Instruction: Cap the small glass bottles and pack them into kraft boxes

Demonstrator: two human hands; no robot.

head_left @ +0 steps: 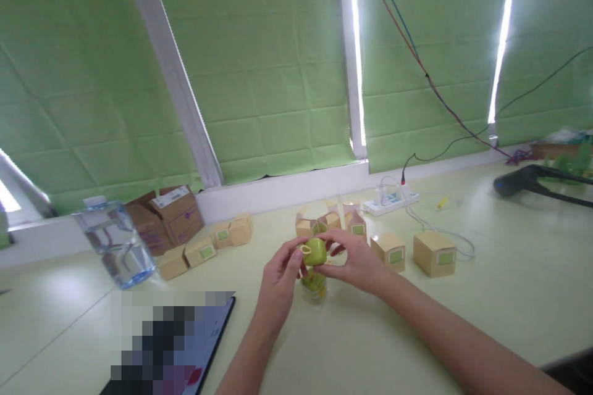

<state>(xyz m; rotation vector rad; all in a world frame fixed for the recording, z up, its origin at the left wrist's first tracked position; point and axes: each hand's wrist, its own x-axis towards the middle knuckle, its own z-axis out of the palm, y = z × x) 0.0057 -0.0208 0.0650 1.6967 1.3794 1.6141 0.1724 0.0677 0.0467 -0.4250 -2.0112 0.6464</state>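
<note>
Forearms (pixel 430 319); fingers (pixel 293 264) hold glossy, rounded object (pixel 317 252).

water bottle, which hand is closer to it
Left. The left hand is to the right of the water bottle, with the small boxes partly between; the right hand is farther right, across the small green object.

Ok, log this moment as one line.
left hand: holding glossy green rounded object | right hand: same object | clear round container: below in view
</note>
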